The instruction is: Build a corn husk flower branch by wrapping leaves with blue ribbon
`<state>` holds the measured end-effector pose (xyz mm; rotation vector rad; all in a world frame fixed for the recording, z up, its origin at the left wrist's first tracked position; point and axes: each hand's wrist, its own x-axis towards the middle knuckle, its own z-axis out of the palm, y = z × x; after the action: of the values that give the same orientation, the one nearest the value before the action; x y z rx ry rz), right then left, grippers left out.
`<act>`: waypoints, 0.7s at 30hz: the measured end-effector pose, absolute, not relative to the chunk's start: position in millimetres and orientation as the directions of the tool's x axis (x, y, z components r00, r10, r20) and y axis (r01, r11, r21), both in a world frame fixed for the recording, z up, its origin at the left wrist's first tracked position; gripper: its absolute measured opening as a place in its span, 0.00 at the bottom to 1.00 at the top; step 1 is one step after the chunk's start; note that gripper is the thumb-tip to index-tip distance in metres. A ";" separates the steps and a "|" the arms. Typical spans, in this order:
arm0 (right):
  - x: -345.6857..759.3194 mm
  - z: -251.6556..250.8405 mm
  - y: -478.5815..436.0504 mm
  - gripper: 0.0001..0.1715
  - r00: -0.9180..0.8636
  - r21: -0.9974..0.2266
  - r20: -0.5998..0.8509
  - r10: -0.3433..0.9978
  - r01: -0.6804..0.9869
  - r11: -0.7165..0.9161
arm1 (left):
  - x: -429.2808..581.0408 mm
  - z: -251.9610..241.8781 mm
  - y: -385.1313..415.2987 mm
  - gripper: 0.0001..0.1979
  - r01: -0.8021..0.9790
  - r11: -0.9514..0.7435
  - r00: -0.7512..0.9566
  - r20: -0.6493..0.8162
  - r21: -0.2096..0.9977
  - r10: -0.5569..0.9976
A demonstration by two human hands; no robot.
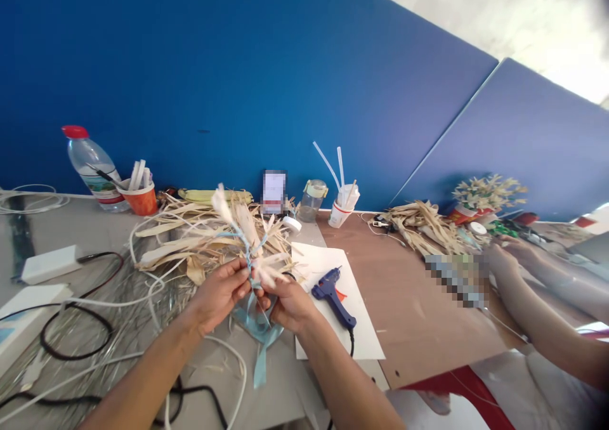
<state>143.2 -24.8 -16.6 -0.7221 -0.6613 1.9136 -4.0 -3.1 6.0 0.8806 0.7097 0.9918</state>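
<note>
Between my hands stands a branched stem (248,257) wrapped in light blue tape, with pale corn-husk buds at its tips. My left hand (219,295) pinches the wrapped stem from the left, thumb and fingers pressed together. From the right, my right hand (291,304) is closed around its lower part, near another pale husk piece (270,274). Light blue tape (261,363) hangs beneath my fingers to the table. Exactly what each fingertip touches is partly hidden. A blue glue gun (334,298) lies on white paper (366,344) just right of my right hand.
Loose corn husks (166,247) are heaped behind my hands. White and black cables (102,347) tangle at left. Along the blue partition stand a bottle (95,170), pen cup (141,200), phone (275,192), glass jar (311,201) and straw cup (340,213). Another person's arms (528,303) reach in at right.
</note>
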 end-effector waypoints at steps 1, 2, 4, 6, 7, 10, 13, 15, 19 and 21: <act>143.1 -15.2 -25.5 0.10 -0.375 -0.703 -0.206 0.904 -0.586 -0.403 | -4.3 4.4 -1.8 0.06 -0.390 0.270 0.392 -0.107 0.880 0.914; 143.1 -13.8 -26.2 0.10 -0.377 -0.699 -0.205 0.903 -0.590 -0.405 | -4.7 3.1 -0.5 0.06 -0.379 0.277 0.404 -0.111 0.883 0.908; 143.6 -11.8 -27.1 0.10 -0.381 -0.698 -0.195 0.904 -0.594 -0.401 | -5.5 1.0 1.8 0.07 -0.364 0.282 0.407 -0.121 0.887 0.905; 144.0 -11.1 -27.5 0.10 -0.371 -0.707 -0.186 0.910 -0.592 -0.386 | -6.5 -0.4 3.2 0.08 -0.356 0.285 0.410 -0.125 0.890 0.903; 144.1 -11.1 -27.6 0.10 -0.365 -0.715 -0.183 0.913 -0.588 -0.378 | -6.9 -0.7 3.5 0.08 -0.351 0.290 0.415 -0.129 0.891 0.901; 143.9 -10.9 -28.0 0.10 -0.350 -0.739 -0.181 0.919 -0.569 -0.362 | -7.6 0.6 3.0 0.10 -0.327 0.321 0.439 -0.158 0.889 0.884; 143.6 -9.5 -29.0 0.10 -0.334 -0.752 -0.194 0.922 -0.553 -0.359 | -6.3 3.7 0.9 0.12 -0.286 0.350 0.462 -0.191 0.892 0.866; 143.1 -9.2 -29.6 0.11 -0.318 -0.771 -0.206 0.926 -0.529 -0.353 | -3.7 4.5 -0.3 0.13 -0.247 0.346 0.456 -0.206 0.905 0.866; 139.1 -12.7 -30.6 0.10 -0.169 -0.889 -0.164 0.972 -0.401 -0.220 | 4.3 -2.4 -0.2 0.14 -0.172 0.242 0.306 -0.181 0.955 0.935; 136.1 -15.2 -31.2 0.07 -0.063 -0.959 -0.103 0.993 -0.260 -0.116 | 8.2 -9.1 0.8 0.13 -0.129 0.188 0.202 -0.160 0.974 0.966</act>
<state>136.1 -31.2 -15.2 -1.0634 -0.9892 1.4402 8.2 0.8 -9.1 1.0593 1.0420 1.0100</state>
